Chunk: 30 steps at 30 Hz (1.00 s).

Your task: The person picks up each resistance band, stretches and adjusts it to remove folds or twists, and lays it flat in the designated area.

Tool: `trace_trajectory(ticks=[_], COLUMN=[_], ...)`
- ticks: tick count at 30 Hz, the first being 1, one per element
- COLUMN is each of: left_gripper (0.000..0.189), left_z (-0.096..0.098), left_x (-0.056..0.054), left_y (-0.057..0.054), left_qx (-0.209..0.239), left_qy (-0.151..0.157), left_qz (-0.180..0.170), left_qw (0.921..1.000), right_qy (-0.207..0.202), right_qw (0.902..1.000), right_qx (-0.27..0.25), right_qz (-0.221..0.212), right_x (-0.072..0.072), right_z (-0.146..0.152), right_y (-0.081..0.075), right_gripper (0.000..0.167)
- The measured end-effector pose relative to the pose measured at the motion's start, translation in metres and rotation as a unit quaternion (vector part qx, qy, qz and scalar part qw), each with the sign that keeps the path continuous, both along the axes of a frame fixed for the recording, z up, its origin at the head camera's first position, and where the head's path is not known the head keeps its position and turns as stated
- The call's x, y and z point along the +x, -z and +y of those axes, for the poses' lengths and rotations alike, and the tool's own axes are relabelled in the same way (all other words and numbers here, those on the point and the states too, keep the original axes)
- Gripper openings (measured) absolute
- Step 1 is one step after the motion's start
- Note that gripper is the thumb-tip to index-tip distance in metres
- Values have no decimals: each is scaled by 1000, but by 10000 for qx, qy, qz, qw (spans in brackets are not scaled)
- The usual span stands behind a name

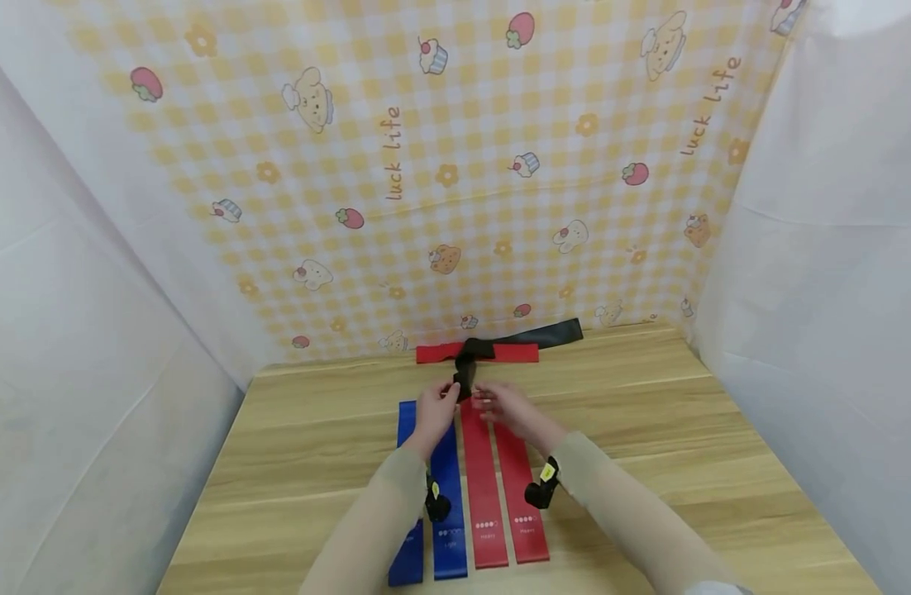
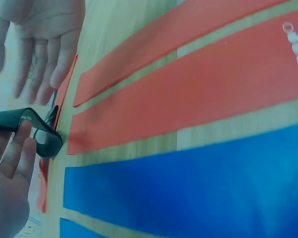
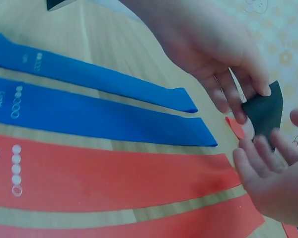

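Observation:
My left hand (image 1: 431, 416) pinches the end of a black resistance band (image 1: 465, 372) between thumb and fingers. From that grip the band runs back over a red band (image 1: 518, 353) lying crosswise, and its far part stretches to the right. In the right wrist view the black band (image 3: 266, 114) hangs from the left hand's (image 3: 218, 44) thumb and fingertips. Just right of it is my right hand (image 1: 509, 407), its fingers loosely extended and holding nothing. In the left wrist view the right hand (image 2: 44, 49) appears apart from the band, palm showing.
Two red bands marked Heavy, one nearer the middle (image 1: 485, 496) and one to its right (image 1: 521, 496), lie lengthwise below the hands. Beside them are two blue bands (image 1: 448, 504), partly under the left arm. A checked cloth (image 1: 455, 207) rises behind the wooden table (image 1: 649, 430).

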<state>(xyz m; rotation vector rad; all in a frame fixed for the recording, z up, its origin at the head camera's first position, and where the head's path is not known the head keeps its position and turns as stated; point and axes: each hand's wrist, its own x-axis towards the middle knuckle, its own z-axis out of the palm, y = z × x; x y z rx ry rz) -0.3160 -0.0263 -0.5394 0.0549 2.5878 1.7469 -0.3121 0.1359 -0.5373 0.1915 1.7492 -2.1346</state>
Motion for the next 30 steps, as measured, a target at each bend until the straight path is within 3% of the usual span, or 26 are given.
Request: trace_trajectory(ticks=[4,10,14,20,25,30], left_gripper=[32,28,26,23,20,18], left_z=[-4,-7,-8,-10,-12,-15], left_x=[2,6,10,13,15,16], left_y=[-2,-2,-4,-4,-5,-7], left_qx=[-867,-1918,-2273,-2454,-2355,-1982], left_qy=[435,977,1222,1212,1149,814], left_qz=[458,1101,1483,1974,2249,2334], left_qw=[9942,9703,9547,9413,9385,9485], right_qy=[26,-346,-227,259,283,262], right_qw=[9989,9941,9901,9759,9710,9726], right_qx=[-288,-642,-955,-1763,-2117,-2146], right_qz=[-367,-798,-1004,-1258,-1072,-853], right_x=[-4,-12,-15,-20,-26,-31], right_z=[-3,-11,-16,-21,-21,-22], right_y=[2,1,-1,-5,-6,-12], right_gripper=[49,61,59,48,49,51])
